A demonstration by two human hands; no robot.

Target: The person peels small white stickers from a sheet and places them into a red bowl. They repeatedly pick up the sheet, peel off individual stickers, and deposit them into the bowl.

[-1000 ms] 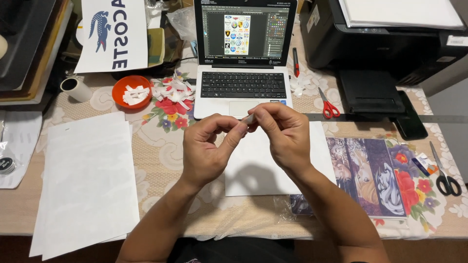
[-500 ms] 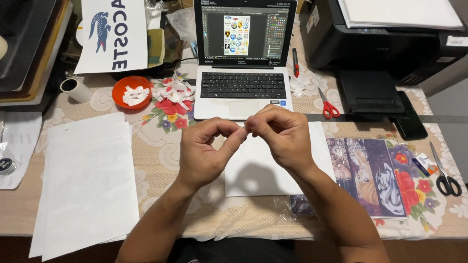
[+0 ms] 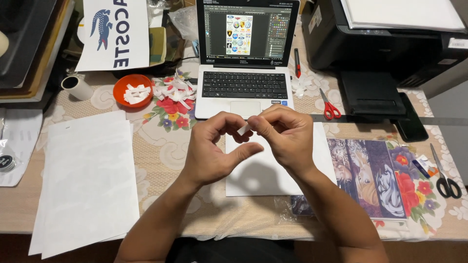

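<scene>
Hiding most of the small white paper strip, the fingertips of both hands meet at the centre of the frame, so only a short pale sliver of it shows between them. Its visible part runs on a slant, lower left to upper right, with the lower end poking out toward the left hand and the upper end lost under the right hand. How long the strip is cannot be made out.

The right hand's thumb and forefinger are pinched shut on the strip. The left hand is curled and half open, its fingertips close to the strip's free end; whether they actually touch it is not clear.

Both hands hover above a blank white paper sheet at centre frame, just below a silver laptop with a black keyboard. Left of the laptop, an orange round bowl holds white scraps. A stack of large white sheets fills the lower left, cut off by the bottom edge. Red-handled scissors lie right of the laptop, black-handled scissors at the far right.
</scene>
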